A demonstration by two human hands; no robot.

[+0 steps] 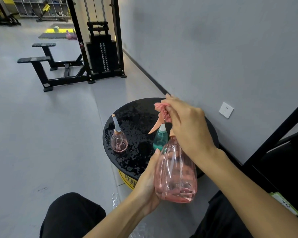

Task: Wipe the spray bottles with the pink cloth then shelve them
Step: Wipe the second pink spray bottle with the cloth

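Your black trousers [72, 215] fill the bottom edge. Just above them your left grip [149, 182] curls round the lower left side of the big pink bottle [176, 170], thumb laid up along its wall. It holds the bottle in the air on the near side of the table [136, 121].

Your right grip [187, 127] is clamped on the pink cloth [163, 110], which is bunched over the bottle's spray head. The orange trigger [156, 127] pokes out below the cloth, slanting down to the left.

Just behind the held bottle, a teal bottle [160, 140] stands upright on the round black table, whose top is beaded with water drops. A small pink bottle [119, 141] stands upright near the table's left edge, well apart from the teal one.

The table sits beside a grey wall with a white socket [226, 110], and a black weight machine [101, 54] stands farther along that wall.
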